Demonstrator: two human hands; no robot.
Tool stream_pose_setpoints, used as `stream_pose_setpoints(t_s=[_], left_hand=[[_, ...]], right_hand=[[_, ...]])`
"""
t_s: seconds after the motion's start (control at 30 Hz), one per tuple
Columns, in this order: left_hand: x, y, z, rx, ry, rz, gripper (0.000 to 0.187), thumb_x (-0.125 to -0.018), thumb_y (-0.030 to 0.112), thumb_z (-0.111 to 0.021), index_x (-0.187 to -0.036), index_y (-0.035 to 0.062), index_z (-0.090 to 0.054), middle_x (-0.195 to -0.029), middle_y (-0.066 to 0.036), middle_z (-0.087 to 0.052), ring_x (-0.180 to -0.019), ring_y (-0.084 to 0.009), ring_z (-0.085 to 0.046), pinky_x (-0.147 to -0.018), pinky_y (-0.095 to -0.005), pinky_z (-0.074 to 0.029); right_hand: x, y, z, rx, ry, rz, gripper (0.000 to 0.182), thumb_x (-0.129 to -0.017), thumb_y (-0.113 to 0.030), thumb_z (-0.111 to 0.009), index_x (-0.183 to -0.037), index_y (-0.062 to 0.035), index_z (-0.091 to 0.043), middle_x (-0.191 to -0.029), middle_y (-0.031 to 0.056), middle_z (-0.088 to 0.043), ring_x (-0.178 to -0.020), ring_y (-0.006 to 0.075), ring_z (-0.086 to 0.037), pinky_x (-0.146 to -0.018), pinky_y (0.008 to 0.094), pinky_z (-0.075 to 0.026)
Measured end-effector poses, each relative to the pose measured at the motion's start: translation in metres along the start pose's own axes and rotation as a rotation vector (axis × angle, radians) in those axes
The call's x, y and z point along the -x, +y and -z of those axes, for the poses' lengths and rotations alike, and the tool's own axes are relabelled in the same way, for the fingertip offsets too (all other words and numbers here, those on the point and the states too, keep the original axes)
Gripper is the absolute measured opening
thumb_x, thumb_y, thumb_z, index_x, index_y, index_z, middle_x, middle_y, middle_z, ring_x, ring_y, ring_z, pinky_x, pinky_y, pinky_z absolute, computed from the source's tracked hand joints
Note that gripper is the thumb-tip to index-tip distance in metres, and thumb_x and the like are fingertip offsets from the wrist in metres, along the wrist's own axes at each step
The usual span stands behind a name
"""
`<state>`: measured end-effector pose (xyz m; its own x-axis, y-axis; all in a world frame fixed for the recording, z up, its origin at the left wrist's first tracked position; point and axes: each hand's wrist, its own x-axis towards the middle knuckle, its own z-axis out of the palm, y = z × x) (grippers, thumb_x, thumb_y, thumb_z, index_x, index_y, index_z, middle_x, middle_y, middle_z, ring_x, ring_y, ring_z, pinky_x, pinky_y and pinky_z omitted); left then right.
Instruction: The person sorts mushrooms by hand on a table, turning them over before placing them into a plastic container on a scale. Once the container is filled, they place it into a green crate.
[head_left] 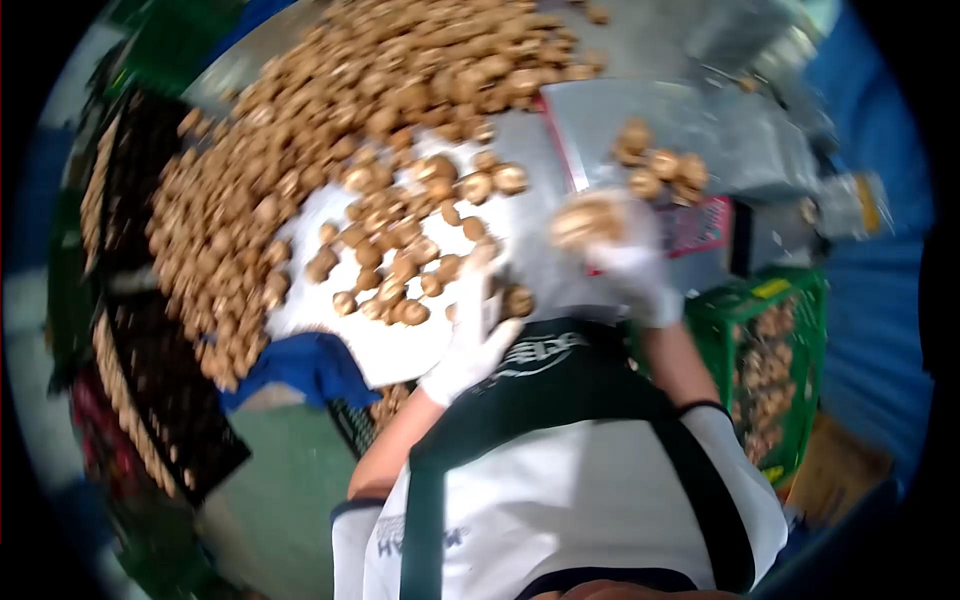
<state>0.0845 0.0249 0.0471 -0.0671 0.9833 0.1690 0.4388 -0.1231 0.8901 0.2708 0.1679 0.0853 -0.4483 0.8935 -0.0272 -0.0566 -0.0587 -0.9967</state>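
Observation:
My left hand (472, 345), in a white glove, rests on the white sheet (310, 300) with fingers stretched out and thumb apart. A brown mushroom (518, 300) lies beside its thumb, and several loose mushrooms (400, 235) are scattered by its fingertips. Smeared by motion, my gloved right hand (640, 265) is over the right part of the table, around mushrooms (588, 222) with pale undersides; I cannot make out how many. Just beyond it, a small group of mushrooms (660, 170) sits on a flat plastic-covered surface (600, 110).
A large heap of mushrooms (400, 75) spreads across the back and left of the table. Right of my body stands a green crate (810, 370) with mushrooms inside. Dark crates (160, 370) line the left side. Clear plastic bags (750, 120) lie at the back right. Blue cloth (310, 365) hangs at the front edge.

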Motion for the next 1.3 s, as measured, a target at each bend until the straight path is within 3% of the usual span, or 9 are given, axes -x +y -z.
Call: stream_pose_setpoints(t_s=[0.07, 0.13, 0.3, 0.43, 0.57, 0.7, 0.9, 1.07, 1.3], left_hand=[[0.001, 0.0, 0.013, -0.028, -0.103, 0.118, 0.065, -0.086, 0.019, -0.063, -0.144, 0.0037, -0.036, -0.15, -0.023, -0.029, -0.143, -0.039, -0.024, -0.116, -0.0454, -0.023], [0.011, -0.003, 0.018, -0.025, -0.106, 0.182, 0.058, -0.087, 0.023, -0.066, -0.138, 0.0072, -0.046, -0.148, -0.021, -0.035, -0.141, -0.038, -0.028, -0.115, -0.046, -0.025], [0.053, -0.036, 0.029, -0.104, 0.11, 0.272, 0.049, -0.086, 0.022, -0.065, -0.13, 0.0049, -0.053, -0.14, -0.019, -0.045, -0.133, -0.0376, -0.04, -0.111, -0.0443, -0.032], [0.095, -0.066, 0.044, -0.126, 0.457, 0.319, 0.042, -0.086, 0.006, -0.064, -0.126, 0.0005, -0.052, -0.13, -0.02, -0.05, -0.124, -0.0339, -0.049, -0.106, -0.0388, -0.039], [0.1, -0.094, 0.079, -0.467, 0.706, 0.409, 0.041, -0.084, 0.011, -0.069, -0.123, 0.0035, -0.057, -0.114, -0.017, -0.06, -0.109, -0.0338, -0.056, -0.095, -0.0402, -0.044], [0.065, -0.133, 0.101, -0.83, 0.606, 0.391, 0.044, -0.082, 0.028, -0.072, -0.119, 0.0064, -0.06, -0.113, -0.014, -0.062, -0.102, -0.0307, -0.058, -0.096, -0.041, -0.039], [0.058, -0.124, 0.101, -0.247, 0.598, 0.373, 0.027, -0.078, 0.003, -0.07, -0.103, 0.0037, -0.061, -0.117, -0.014, -0.059, -0.104, -0.0327, -0.059, -0.092, -0.0401, -0.047], [0.079, -0.113, 0.089, -0.47, 0.723, 0.227, 0.029, -0.073, -0.004, -0.069, -0.099, 0.0026, -0.057, -0.118, -0.018, -0.057, -0.112, -0.0375, -0.056, -0.094, -0.0402, -0.046], [0.142, -0.104, 0.069, -0.283, 0.904, 0.44, 0.045, -0.077, 0.002, -0.074, -0.115, 0.0024, -0.049, -0.117, -0.014, -0.053, -0.11, -0.0267, -0.053, -0.099, -0.0389, -0.043]], right_hand=[[-0.009, -0.021, 0.038, 0.608, 0.332, 0.357, 0.036, -0.086, -0.003, -0.065, -0.121, -0.0036, -0.057, -0.115, 0.0116, -0.062, -0.105, 0.0181, -0.061, -0.093, 0.0321, -0.048], [-0.019, -0.004, 0.075, 0.526, 0.483, 0.39, 0.036, -0.085, -0.004, -0.069, -0.12, -0.0022, -0.059, -0.119, 0.0111, -0.061, -0.107, 0.0218, -0.06, -0.096, 0.035, -0.045], [-0.019, 0.001, 0.092, 1.235, 0.334, 0.48, 0.047, -0.078, -0.007, -0.073, -0.123, -0.0021, -0.059, -0.124, 0.0149, -0.06, -0.12, 0.0324, -0.051, -0.105, 0.0416, -0.036], [-0.005, 0.0, 0.057, 0.951, 0.375, 0.476, 0.043, -0.085, 0.003, -0.066, -0.127, -0.0014, -0.058, -0.125, 0.013, -0.059, -0.116, 0.0245, -0.055, -0.101, 0.0364, -0.043], [0.024, 0.034, 0.015, 0.721, -0.287, -0.076, 0.05, -0.082, -0.004, -0.066, -0.131, -0.0035, -0.054, -0.105, 0.0081, -0.062, -0.083, 0.0131, -0.058, -0.077, 0.0274, -0.049], [0.041, 0.136, -0.008, 0.776, -0.528, -0.287, 0.059, -0.079, -0.023, -0.077, -0.129, -0.0023, -0.051, -0.11, 0.0157, -0.066, -0.094, 0.0234, -0.067, -0.082, 0.0348, -0.053], [0.011, 0.143, -0.084, 0.315, -0.463, -0.32, 0.041, -0.085, -0.005, -0.068, -0.123, -0.0025, -0.054, -0.107, 0.0081, -0.063, -0.088, 0.0118, -0.063, -0.076, 0.025, -0.052], [-0.015, 0.135, -0.096, 0.3, -0.398, -0.153, 0.042, -0.086, -0.001, -0.064, -0.127, -0.005, -0.054, -0.105, 0.0063, -0.061, -0.08, 0.0103, -0.058, -0.072, 0.0237, -0.051], [-0.12, 0.14, -0.059, 0.814, 0.266, 0.303, 0.053, -0.089, -0.018, -0.061, -0.136, 0.0, -0.047, -0.133, 0.0201, -0.051, -0.122, 0.0351, -0.048, -0.106, 0.0424, -0.034]])
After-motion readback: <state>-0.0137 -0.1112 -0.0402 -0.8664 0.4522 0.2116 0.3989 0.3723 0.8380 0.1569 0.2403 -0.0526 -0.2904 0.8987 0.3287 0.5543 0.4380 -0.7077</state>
